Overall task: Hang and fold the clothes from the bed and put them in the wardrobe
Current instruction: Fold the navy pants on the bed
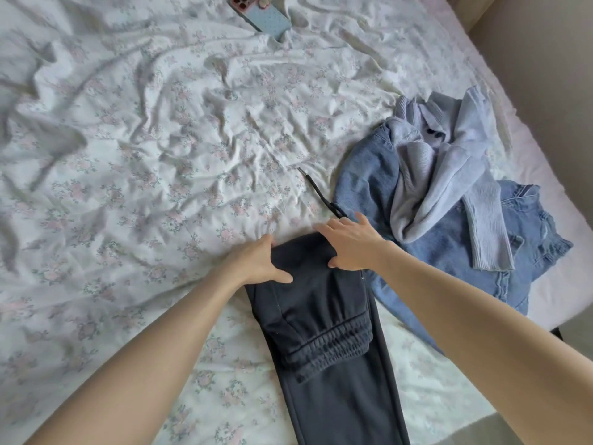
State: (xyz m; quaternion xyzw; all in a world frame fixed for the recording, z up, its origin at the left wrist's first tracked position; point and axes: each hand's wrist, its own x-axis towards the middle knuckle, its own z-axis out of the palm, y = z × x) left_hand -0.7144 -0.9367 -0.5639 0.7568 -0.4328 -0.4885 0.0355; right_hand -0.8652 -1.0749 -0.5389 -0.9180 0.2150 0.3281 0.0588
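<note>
Bed: my bed (144,149) carried everything, its crumpled white sheet printed with small pink flowers.
Dark sweatpants: the dark sweatpants (324,319) lay on the near side of the bed, running from the bottom edge of my view up to my hands, with the legs folded back so the elastic cuffs (333,348) sat on top of the lower part.
Drawstring: a dark drawstring (321,195) trailed from the far end of the sweatpants across the sheet, passing just beyond my right hand.
Left hand: my left hand (260,263) gripped the far left edge of the folded sweatpants, thumb on top of the cloth and fingers curled round the fold.
Right hand: my right hand (349,244) lay on the far right corner of the sweatpants, fingers spread and fairly straight, pressing the cloth down, thumb on the dark fabric.
Pile to my right: blue jeans (449,245) lay just beside the sweatpants, touching them near my right wrist, and a light blue knitted sweater (442,175) was heaped on top of the jeans.
Phone: a phone (260,14) in a pale blue case lay at the far side of the bed, well apart from the clothes.
</note>
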